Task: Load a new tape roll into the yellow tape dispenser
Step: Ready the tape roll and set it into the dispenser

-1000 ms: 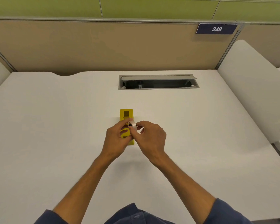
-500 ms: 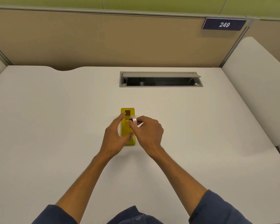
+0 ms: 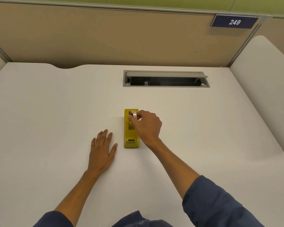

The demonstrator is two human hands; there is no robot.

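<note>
The right hand (image 3: 147, 124) pinches the tape roll (image 3: 134, 114) over the far end of the yellow tape dispenser (image 3: 131, 128), while the left hand (image 3: 102, 150) lies flat and open on the surface (image 3: 47, 112), so the dispenser might slide when the roll gets pushed in

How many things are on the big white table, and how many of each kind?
Yellow tape dispenser: 1
Tape roll, pinched in the right hand: 1
Hands, counting the left hand flat on the table: 2
Total: 4
</note>
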